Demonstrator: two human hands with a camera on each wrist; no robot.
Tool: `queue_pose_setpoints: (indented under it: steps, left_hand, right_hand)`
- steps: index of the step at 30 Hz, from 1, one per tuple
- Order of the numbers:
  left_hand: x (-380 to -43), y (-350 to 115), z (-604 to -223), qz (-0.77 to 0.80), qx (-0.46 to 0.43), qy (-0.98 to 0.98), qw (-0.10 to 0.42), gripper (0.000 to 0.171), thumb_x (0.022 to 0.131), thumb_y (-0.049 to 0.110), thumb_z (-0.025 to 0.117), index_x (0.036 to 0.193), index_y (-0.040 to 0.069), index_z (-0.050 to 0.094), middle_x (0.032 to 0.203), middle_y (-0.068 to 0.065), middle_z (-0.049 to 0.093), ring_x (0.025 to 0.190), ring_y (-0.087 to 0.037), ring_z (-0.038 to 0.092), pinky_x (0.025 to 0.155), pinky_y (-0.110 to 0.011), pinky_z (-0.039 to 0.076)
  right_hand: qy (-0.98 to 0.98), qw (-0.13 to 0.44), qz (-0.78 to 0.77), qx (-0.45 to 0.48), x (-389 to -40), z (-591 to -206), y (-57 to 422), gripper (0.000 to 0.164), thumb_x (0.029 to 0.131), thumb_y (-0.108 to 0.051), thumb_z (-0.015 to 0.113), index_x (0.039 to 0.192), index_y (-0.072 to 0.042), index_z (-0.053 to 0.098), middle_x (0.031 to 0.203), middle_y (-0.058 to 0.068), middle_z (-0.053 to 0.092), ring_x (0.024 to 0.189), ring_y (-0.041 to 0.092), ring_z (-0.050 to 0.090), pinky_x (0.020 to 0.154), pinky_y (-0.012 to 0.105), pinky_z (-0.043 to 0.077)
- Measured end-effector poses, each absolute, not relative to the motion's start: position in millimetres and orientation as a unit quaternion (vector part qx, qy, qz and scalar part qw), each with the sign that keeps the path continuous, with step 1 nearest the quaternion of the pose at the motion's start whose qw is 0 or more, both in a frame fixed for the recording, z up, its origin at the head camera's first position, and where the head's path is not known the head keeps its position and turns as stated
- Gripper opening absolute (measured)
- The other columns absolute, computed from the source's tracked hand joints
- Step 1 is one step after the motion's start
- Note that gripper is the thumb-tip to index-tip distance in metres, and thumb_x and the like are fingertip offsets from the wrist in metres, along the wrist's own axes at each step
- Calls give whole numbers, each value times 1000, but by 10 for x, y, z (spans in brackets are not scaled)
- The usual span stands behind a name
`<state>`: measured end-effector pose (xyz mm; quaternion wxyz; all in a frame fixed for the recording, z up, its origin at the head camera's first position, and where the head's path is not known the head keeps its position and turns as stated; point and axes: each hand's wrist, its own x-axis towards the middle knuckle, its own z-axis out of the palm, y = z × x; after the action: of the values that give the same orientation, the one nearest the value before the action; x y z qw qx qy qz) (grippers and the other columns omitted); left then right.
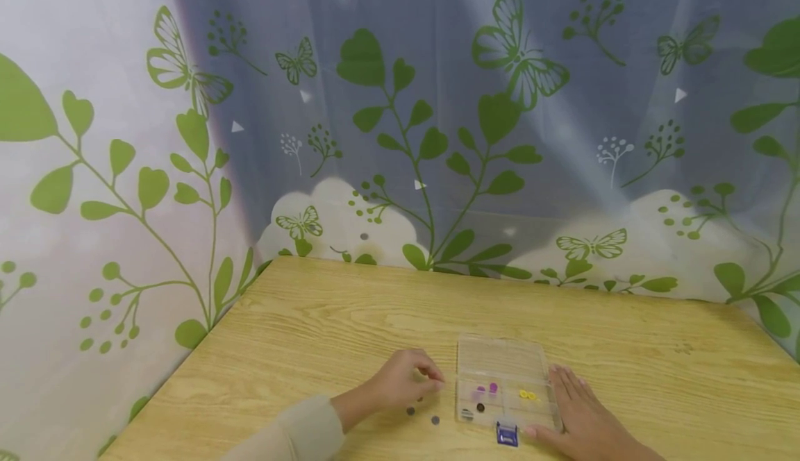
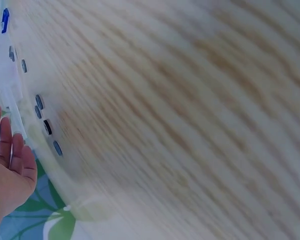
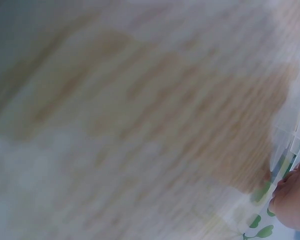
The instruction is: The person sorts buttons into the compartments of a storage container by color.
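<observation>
A clear plastic compartment box lies on the table, its clear lid folded back. Purple discs, yellow ring-like pieces and dark discs sit in separate compartments. My left hand is just left of the box, thumb and forefinger tips close together; whether something small is between them cannot be seen. Several loose dark discs lie below it, also seen as dark discs in the left wrist view. My right hand rests against the box's right side, fingers straight, thumb at the front corner.
A blue latch juts from the box's front edge. The wood-grain table meets a curtain printed with leaves and butterflies at the back and left. Mostly blurred tabletop fills the right wrist view.
</observation>
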<state>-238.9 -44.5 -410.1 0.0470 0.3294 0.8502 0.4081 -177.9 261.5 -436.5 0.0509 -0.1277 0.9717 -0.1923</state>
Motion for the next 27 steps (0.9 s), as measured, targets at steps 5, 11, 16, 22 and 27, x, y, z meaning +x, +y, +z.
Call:
queue_pose_setpoints:
  steps: [5,11,16,22,27]
  left_hand:
    - [-2394,-521,-4109,413,335,846,45,8,82,14,69,84,6,71,83,-2,67,78,-2,56,78,-19,47]
    - [-2422,-624,-4147,414,339,843,55,11,86,15,66,88,5,70,87,-3,67,81,-1,55,79,-19,47]
    - [-2425,-683,-4159,421,333,842,54,12,86,16,66,88,5,70,87,-4,67,81,-2,56,79,-20,48]
    - [-2419,-745,-4181,426,333,840,45,12,85,16,66,87,4,70,86,-5,67,80,-4,57,76,-19,49]
    - [-2415,-791,-4194,423,333,841,43,14,85,17,67,86,4,70,85,-5,67,79,-4,57,73,-19,49]
  right_hand:
    - [972,45,-190,-128,-1772,-4362,2608,101,84,-59,54,138,19,19,144,40,17,133,55,16,107,65,13]
    - [972,32,-190,-134,-1760,-4355,2597,100,84,-57,55,137,20,21,143,40,19,132,55,17,107,65,15]
    - [971,31,-193,-135,-1756,-4349,2597,99,84,-57,55,137,20,21,143,40,18,132,55,17,107,65,15]
    - [970,36,-197,-134,-1757,-4348,2601,99,84,-57,55,137,20,20,144,40,17,133,55,16,107,65,14]
    - [970,34,-196,-136,-1762,-4352,2604,99,84,-56,55,136,20,21,143,40,18,132,55,16,107,66,14]
